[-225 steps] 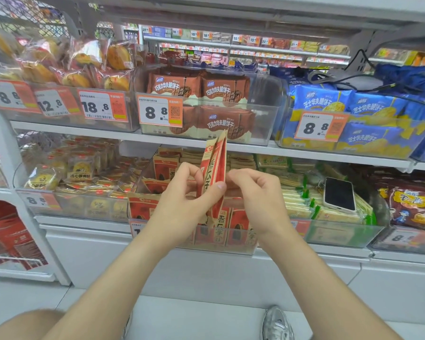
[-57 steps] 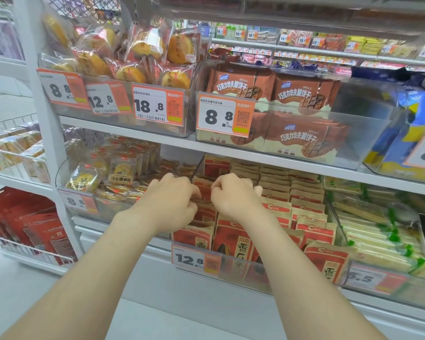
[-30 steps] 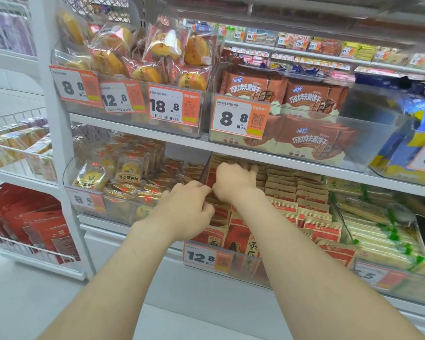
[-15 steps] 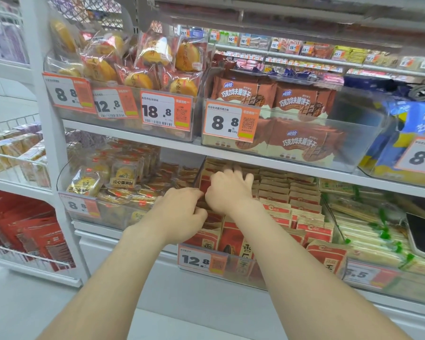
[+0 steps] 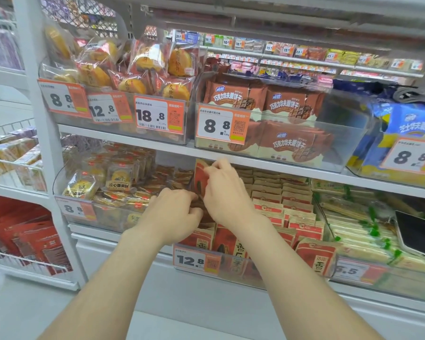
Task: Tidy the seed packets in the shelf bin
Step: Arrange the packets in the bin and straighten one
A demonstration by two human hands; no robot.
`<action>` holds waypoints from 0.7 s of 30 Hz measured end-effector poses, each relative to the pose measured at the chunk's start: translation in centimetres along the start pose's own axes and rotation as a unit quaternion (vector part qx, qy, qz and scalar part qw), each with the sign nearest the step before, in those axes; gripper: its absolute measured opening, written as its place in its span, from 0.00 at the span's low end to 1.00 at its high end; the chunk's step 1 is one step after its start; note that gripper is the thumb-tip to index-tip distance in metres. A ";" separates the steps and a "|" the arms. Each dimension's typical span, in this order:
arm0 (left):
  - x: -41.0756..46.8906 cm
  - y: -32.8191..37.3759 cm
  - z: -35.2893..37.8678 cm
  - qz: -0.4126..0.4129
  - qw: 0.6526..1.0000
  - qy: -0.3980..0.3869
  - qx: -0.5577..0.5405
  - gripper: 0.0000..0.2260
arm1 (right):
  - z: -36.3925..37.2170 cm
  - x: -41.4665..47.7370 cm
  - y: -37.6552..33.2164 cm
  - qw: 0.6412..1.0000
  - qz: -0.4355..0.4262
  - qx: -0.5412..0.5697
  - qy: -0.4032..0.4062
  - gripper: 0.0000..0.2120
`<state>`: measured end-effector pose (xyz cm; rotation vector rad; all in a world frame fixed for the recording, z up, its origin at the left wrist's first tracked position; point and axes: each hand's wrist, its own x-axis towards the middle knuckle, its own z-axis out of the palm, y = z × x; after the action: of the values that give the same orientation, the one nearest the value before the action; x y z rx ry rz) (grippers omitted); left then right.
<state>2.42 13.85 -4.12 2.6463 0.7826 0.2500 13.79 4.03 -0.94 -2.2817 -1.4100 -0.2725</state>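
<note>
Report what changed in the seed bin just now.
The right hand has pinched a red seed packet and lifted it upright at the left rear of the bin. The left hand stays curled among the packets below; the phone still lies on the green packs.

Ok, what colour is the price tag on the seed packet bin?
The price tag is white with an orange panel; head view.
</note>
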 end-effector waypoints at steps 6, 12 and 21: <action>-0.5 0.6 -0.1 -0.018 1.000 0.006 0.024 0.25 | -1.2 -1.2 1.5 0.983 -0.057 0.014 0.175 0.12; -0.4 0.7 0.5 -0.028 0.999 0.001 0.016 0.26 | -0.3 -1.0 2.4 0.997 0.058 0.035 0.036 0.12; -0.2 0.2 0.6 -0.006 0.999 0.022 0.023 0.21 | 1.0 2.6 0.9 0.993 0.039 -0.083 -0.081 0.16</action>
<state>2.52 13.43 -4.62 2.6863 0.8267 0.2922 15.70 6.19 -1.03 -2.5382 -1.4187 -0.1897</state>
